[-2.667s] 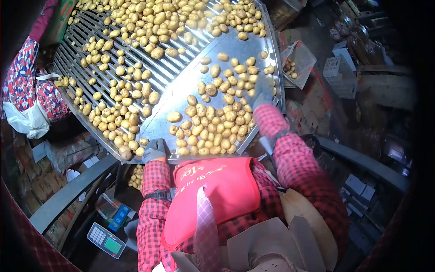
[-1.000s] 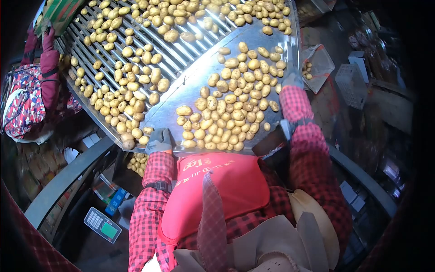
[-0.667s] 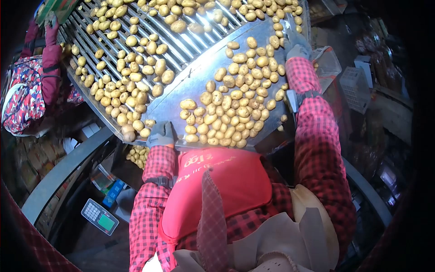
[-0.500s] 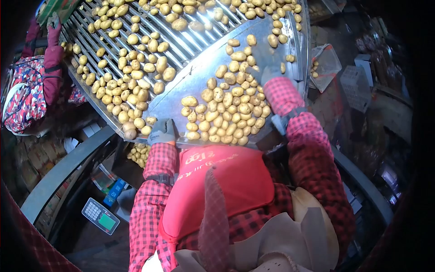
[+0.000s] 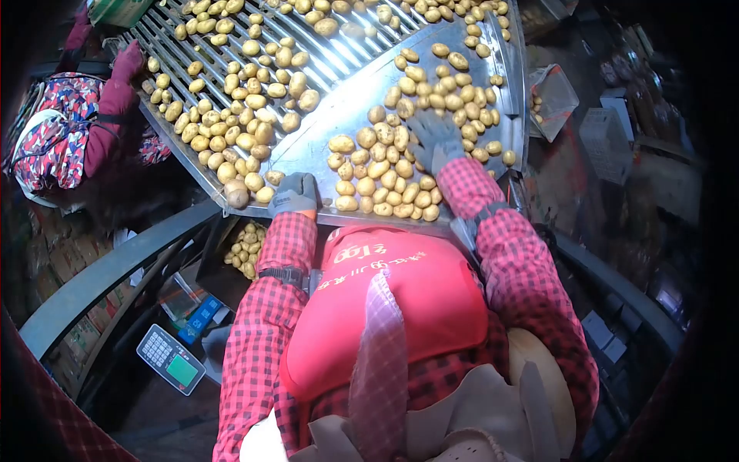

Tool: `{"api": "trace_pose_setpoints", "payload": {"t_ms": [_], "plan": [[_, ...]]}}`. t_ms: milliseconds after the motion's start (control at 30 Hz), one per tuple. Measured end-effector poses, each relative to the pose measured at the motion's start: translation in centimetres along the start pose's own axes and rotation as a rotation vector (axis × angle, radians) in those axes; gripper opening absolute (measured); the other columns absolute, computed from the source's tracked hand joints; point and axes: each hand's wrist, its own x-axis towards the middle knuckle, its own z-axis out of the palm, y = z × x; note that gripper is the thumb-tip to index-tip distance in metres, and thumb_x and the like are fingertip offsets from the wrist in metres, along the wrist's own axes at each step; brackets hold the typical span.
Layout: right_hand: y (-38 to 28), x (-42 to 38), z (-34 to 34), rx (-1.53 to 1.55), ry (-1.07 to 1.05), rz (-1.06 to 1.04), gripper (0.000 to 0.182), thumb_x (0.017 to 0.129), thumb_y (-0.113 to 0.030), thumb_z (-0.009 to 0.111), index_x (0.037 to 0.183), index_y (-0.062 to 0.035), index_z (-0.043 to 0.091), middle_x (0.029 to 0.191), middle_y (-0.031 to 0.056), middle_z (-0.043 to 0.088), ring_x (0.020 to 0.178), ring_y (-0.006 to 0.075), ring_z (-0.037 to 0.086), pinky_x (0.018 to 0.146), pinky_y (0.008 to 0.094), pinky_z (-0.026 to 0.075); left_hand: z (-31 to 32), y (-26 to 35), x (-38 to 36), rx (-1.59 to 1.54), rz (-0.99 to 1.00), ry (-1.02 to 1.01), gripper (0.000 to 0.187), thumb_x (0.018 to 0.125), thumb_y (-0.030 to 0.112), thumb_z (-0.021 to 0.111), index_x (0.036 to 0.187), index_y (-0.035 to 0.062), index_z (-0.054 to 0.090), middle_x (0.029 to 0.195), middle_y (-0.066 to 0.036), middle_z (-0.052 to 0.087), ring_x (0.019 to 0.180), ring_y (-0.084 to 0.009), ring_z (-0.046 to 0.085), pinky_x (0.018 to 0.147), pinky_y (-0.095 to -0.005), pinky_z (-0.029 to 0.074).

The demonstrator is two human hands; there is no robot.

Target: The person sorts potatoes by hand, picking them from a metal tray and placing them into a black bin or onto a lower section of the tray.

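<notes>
Potatoes (image 5: 366, 138) on metal tray (image 5: 308, 146), lying both sides of my right hand (image 5: 436, 140), fingers spread. My left hand (image 5: 295, 192), curled at tray's near edge, sits left of them; can't tell if gripping.

Metal table (image 5: 319, 142), partly slatted; loose potatoes (image 5: 378, 169) across it.

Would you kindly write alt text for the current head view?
A gloved right hand is open among potatoes on a metal sheet, the left hand at its near edge. More potatoes lie across metal bars beyond; a co-worker is at left.
</notes>
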Motion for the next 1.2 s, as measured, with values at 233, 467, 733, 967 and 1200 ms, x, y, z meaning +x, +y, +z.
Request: {"api": "trace_pose_setpoints", "payload": {"t_ms": [233,467,733,967,1200], "plan": [[-8.5,-0.8,-4.1,0.219,-0.164,0.005,0.055,0.08,-0.043,0.074,0.124,-0.0141,0.058,0.128,0.0059,0.059,0.125,0.0266,0.051,0.114,0.0492,0.029,0.0,-0.2,-0.7,0.022,0.054,0.033,0.043,0.101,0.041,0.04,0.112,0.012,0.068,0.119,-0.014,0.066,0.113,-0.0316,0.061,0.097,-0.0432,0.047],[-7.1,-6.8,-1.4,0.053,-0.227,-0.126,0.066,0.088,-0.045,0.065,0.145,-0.0196,0.044,0.153,0.0011,0.04,0.147,0.0192,0.029,0.119,0.0446,0.019,-1.0,-0.2,-1.4,0.064,0.185,-0.033,0.041,0.098,0.041,0.046,0.112,0.0114,0.071,0.117,-0.015,0.068,0.112,-0.033,0.062,0.096,-0.0427,0.048],[-1.4,-6.8,-2.0,0.05,-0.084,0.438,0.049,0.082,-0.03,0.068,0.126,-0.009,0.059,0.126,0.0132,0.062,0.121,0.0317,0.056,0.105,0.0447,0.043,-1.1,-1.4,-1.6,0.039,0.264,-0.079,0.031,0.094,0.037,0.055,0.102,0.0145,0.075,0.109,-0.015,0.069,0.106,-0.0329,0.065,0.092,-0.0439,0.05],[-4.5,-4.5,-0.6,-0.046,-0.079,0.458,0.052,0.081,-0.04,0.072,0.12,-0.0063,0.061,0.117,0.0144,0.063,0.107,0.0318,0.062,0.094,0.0422,0.049,-0.7,-1.4,-1.6,0.063,0.256,-0.058,0.036,0.094,0.043,0.053,0.105,0.0152,0.073,0.113,-0.016,0.068,0.106,-0.0341,0.064,0.092,-0.0447,0.049],[-15.8,1.6,-0.1,0.137,0.013,-0.288,0.062,0.087,-0.056,0.06,0.135,-0.0164,0.056,0.151,0.0096,0.044,0.143,0.0258,0.036,0.115,0.0538,0.026,-0.7,-1.6,-1.7,0.053,0.298,-0.027,0.035,0.093,0.04,0.059,0.106,0.0119,0.074,0.111,-0.015,0.069,0.106,-0.0327,0.064,0.094,-0.0425,0.049]]}}
